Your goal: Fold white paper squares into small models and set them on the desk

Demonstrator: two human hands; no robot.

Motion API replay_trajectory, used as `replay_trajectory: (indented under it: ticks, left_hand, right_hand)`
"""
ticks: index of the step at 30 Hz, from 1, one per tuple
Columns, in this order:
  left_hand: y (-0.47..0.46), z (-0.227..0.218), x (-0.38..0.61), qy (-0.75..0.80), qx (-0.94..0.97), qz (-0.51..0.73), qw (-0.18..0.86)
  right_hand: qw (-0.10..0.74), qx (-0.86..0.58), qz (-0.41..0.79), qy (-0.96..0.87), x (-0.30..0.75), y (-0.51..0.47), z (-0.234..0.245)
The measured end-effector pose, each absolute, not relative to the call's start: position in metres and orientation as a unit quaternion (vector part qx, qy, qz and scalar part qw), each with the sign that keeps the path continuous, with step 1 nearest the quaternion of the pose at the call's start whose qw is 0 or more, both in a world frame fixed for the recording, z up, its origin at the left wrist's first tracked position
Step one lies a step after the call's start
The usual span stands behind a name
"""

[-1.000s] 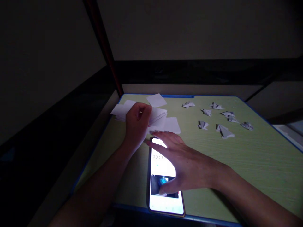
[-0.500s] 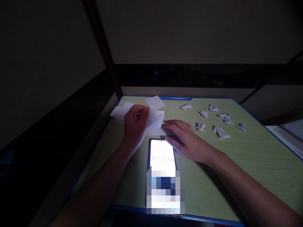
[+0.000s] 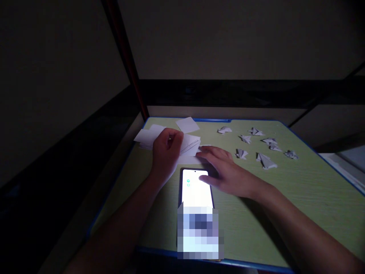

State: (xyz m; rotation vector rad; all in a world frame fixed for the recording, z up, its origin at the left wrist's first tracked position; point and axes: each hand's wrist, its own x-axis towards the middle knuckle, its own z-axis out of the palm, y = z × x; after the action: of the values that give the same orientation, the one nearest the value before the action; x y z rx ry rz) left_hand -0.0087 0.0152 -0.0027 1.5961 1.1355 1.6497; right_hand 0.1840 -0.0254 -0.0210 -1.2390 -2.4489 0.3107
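My left hand (image 3: 165, 150) is curled on a loose stack of white paper squares (image 3: 188, 144) at the far left of a green table (image 3: 299, 198). Its fingers grip the stack's edge. My right hand (image 3: 225, 171) lies flat with fingers stretched out, its fingertips on a white sheet (image 3: 205, 146) just right of the stack and its thumb over the top corner of a lit phone (image 3: 196, 194). The phone lies face up near the table's front edge.
Several small folded paper figures (image 3: 266, 160) are scattered over the table's far right part. One loose white square (image 3: 187, 124) lies at the back edge. A dark red post (image 3: 128, 64) rises behind the table's left corner. The room is dark.
My right hand has left the phone's screen and moved up to the sheet beside the stack. The phone's display changed. My left hand has stayed on the stack.
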Motion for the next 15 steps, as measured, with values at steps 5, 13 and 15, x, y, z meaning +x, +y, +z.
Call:
replay_trajectory:
  ticks: [5, 13, 15]
  left_hand:
    - [0.015, -0.003, -0.009, 0.426, 0.607, 0.612, 0.275]
    - [0.013, -0.002, -0.009, 0.42, 0.619, 0.605, 0.272]
    - [0.013, -0.002, -0.008, 0.419, 0.623, 0.603, 0.271]
  right_hand:
    - [0.204, -0.437, 0.143, -0.864, 0.19, -0.025, -0.015]
    - [0.199, -0.446, 0.13, -0.863, 0.17, -0.029, -0.026]
    - [0.213, -0.436, 0.133, -0.864, 0.167, -0.03, -0.026]
